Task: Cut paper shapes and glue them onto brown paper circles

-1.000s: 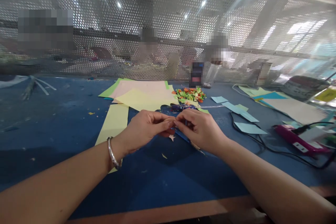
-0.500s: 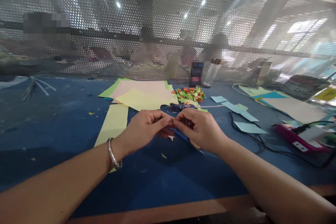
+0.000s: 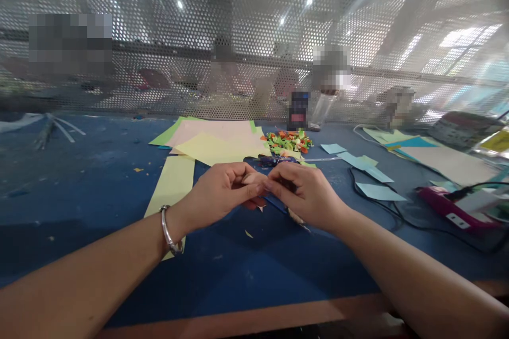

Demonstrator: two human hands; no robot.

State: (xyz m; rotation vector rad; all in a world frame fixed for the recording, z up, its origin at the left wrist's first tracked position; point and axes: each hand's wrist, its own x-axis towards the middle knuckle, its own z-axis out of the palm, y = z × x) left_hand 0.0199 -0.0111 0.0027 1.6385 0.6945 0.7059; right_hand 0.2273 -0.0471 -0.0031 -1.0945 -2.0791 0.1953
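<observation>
My left hand [image 3: 217,190], with a silver bangle at its wrist, meets my right hand [image 3: 308,193] above the middle of the blue table. The thumbs and fingertips of both are pinched together on a small pale pink piece of paper [image 3: 251,177], mostly covered by the fingers. Under the hands lie a blue tool, largely hidden, and small paper scraps [image 3: 248,234]. Just beyond the fingertips is a dark blue object [image 3: 274,160] I cannot make out. Behind it sits a pile of small green and orange paper pieces [image 3: 289,141].
Pink and yellow paper sheets [image 3: 218,135] lie back left, with a yellow strip [image 3: 169,185] nearer. To the right are light blue paper slips [image 3: 379,192], black cables and a magenta power strip [image 3: 453,209]. A glass bottle [image 3: 323,108] stands before the perforated metal screen [image 3: 254,79].
Both hands stay together at nearly the same spot. More of the pale pink paper now shows above the left fingers. The view has shifted very slightly.
</observation>
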